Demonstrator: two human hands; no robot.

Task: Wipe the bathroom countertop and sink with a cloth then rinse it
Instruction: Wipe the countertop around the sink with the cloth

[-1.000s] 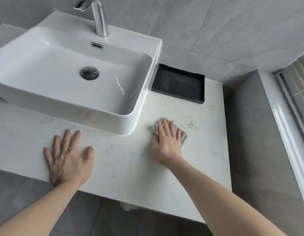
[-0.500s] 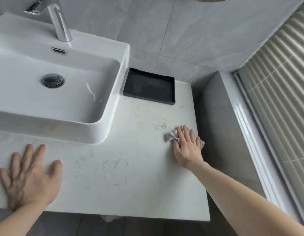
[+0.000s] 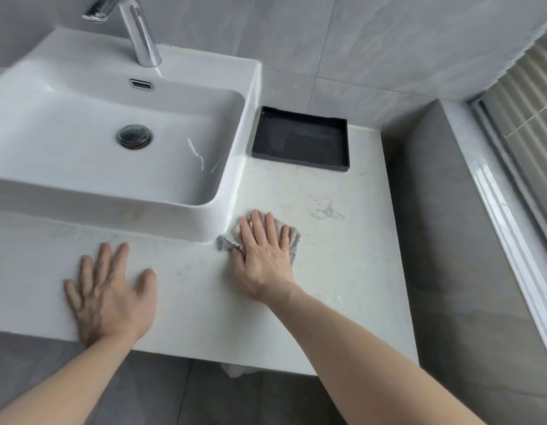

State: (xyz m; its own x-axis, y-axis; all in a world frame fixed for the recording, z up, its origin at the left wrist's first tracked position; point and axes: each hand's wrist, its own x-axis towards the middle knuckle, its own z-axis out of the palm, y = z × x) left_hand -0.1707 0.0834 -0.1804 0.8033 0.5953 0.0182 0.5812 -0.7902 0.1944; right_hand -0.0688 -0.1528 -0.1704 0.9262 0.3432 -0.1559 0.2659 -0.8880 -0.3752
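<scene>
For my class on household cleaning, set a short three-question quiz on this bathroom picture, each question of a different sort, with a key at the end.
1. True or false: the right hand presses the cloth flat on the countertop.
2. Multiple choice: the black tray sits
A. inside the sink
B. on the countertop, to the right of the sink, against the wall
C. under the left hand
3. Fill in: the left hand rests with fingers spread on the bare ____.

Key
1. true
2. B
3. countertop
</scene>
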